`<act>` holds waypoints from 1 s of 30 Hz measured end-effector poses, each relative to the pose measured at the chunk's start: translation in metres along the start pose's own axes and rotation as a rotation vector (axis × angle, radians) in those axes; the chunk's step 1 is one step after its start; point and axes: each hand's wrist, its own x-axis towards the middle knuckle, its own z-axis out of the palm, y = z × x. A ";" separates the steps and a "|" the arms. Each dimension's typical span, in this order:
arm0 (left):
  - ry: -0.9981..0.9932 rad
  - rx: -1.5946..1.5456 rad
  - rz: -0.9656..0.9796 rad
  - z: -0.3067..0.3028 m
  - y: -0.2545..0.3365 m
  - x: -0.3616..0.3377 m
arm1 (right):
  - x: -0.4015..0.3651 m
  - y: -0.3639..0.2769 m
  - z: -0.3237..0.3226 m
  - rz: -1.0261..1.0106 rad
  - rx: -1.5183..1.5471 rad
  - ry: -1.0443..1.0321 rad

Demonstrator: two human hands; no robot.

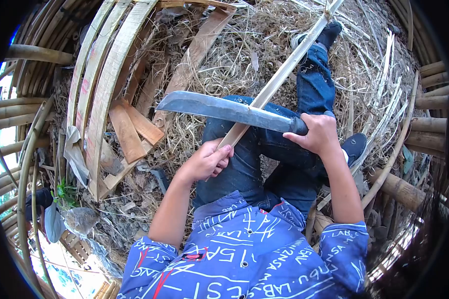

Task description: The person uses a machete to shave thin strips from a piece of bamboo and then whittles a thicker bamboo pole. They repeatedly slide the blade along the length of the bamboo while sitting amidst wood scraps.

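Observation:
My left hand (pixel 210 160) is closed round the near end of a long, pale bamboo strip (pixel 279 79). The strip slants over my thigh and runs up to the right, past my outstretched foot. In my right hand (pixel 318 131) is the dark handle of a machete (pixel 224 108). Its broad grey blade points left and lies across the strip, a little beyond my left hand. My fingers wrap the handle, thumb along its near side. Beneath both, my legs in blue jeans (pixel 229 172) are bent on the ground.
Curved wooden planks (pixel 110 79) lean at the left, with short brown boards (pixel 127 132) beside them. Thin shavings (pixel 234 65) cover the ground ahead. Split strips (pixel 384 99) lie at the right. Bamboo pole walls (pixel 434 102) rise on both sides.

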 end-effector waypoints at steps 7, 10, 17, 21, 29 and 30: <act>-0.031 0.016 -0.001 -0.001 0.002 -0.001 | -0.005 0.005 -0.007 -0.005 -0.013 -0.008; 0.003 0.072 -0.001 -0.001 0.000 -0.001 | -0.008 0.002 -0.007 -0.005 -0.010 -0.010; 0.013 0.026 -0.049 0.004 0.009 -0.003 | 0.003 -0.016 -0.004 0.025 0.007 -0.024; 0.036 0.149 -0.031 0.006 0.012 -0.004 | 0.020 -0.036 0.000 0.044 0.035 -0.066; 0.016 0.029 -0.043 0.003 0.005 -0.001 | 0.039 -0.040 0.008 0.023 0.059 -0.070; 0.021 0.021 -0.024 0.003 0.003 -0.001 | 0.040 -0.042 0.008 0.018 0.068 -0.064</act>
